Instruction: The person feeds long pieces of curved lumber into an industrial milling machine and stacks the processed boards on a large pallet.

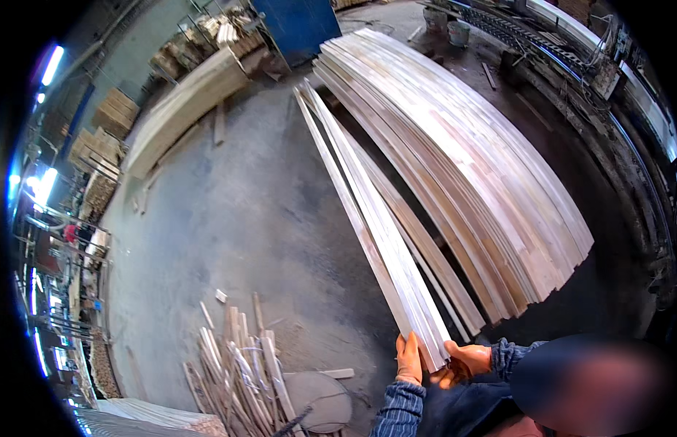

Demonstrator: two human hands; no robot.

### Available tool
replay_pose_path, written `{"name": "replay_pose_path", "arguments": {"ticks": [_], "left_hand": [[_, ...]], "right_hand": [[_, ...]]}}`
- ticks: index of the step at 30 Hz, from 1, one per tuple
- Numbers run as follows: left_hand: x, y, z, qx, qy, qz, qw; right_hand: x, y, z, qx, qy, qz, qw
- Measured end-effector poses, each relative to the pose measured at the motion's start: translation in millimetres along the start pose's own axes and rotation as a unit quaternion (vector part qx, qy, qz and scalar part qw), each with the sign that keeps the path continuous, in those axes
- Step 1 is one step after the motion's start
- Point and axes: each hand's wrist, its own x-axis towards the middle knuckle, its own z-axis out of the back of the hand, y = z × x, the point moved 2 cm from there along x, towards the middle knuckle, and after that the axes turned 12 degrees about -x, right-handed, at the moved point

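Note:
Several long, pale wooden strips lie together and run from my hands toward the far end of a big stack. My left hand is closed around the left side of their near end. On the opposite side, my right hand grips the same end, its fingers partly hidden beneath the wood. Just right of the strips is a wide stack of long boards, light on top and browner along its left side. A loose brown board lies at an angle between the held strips and that stack.
A bundle of wood offcuts stands at the lower left beside a round plate. Another long board stack lies far left, near a blue panel. Buckets and rail-like machinery line the far right.

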Motion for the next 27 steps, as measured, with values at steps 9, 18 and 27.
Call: {"name": "replay_pose_path", "arguments": {"ticks": [9, 18, 27], "left_hand": [[-68.0, -189.8, 31.1, -0.010, -0.067, -0.021, 0.998], [-116.0, -336.9, 92.1, 0.443, 0.004, -0.297, 0.846], [-148.6, -452.6, 92.1, 0.107, -0.148, -0.009, 0.983]], "right_hand": [[69.5, 107.6, -131.3, -0.061, 0.032, -0.092, 0.993], [143.6, 176.0, -230.3, -0.008, 0.346, -0.139, 0.928], [185.4, 247.4, -300.1, 0.100, 0.320, -0.155, 0.929]]}}
